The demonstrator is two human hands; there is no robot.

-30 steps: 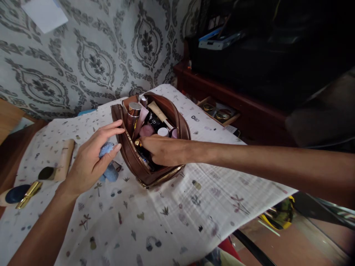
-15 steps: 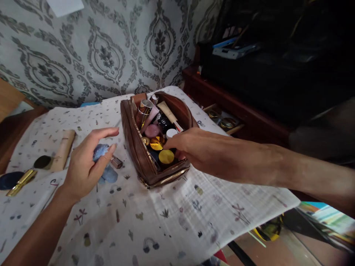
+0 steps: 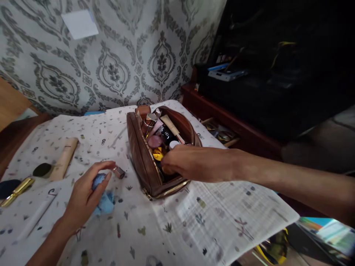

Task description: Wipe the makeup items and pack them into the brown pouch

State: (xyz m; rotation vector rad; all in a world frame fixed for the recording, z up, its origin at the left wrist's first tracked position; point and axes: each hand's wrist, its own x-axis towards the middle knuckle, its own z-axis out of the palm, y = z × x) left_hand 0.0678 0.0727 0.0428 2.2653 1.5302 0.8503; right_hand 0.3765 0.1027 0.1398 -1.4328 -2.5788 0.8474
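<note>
A brown leather makeup bag [image 3: 138, 155] is lying unzipped on the printed tablecloth [image 3: 166, 240], its long axis running toward the patterned wall [image 3: 111, 70], its mouth facing upward. The right hand [image 3: 191, 162] is dipping inside, hidden fingertips leaving its grip impossible to tell. The left hand [image 3: 85, 188] is clutching blue cloth [image 3: 105, 204].

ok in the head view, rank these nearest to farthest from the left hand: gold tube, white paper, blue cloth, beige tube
1. Blue cloth: at the left hand, by its thumb and fingers.
2. Beige tube: left of the hand.
3. Gold tube: farther left.
4. White paper: on the wall behind.
</note>
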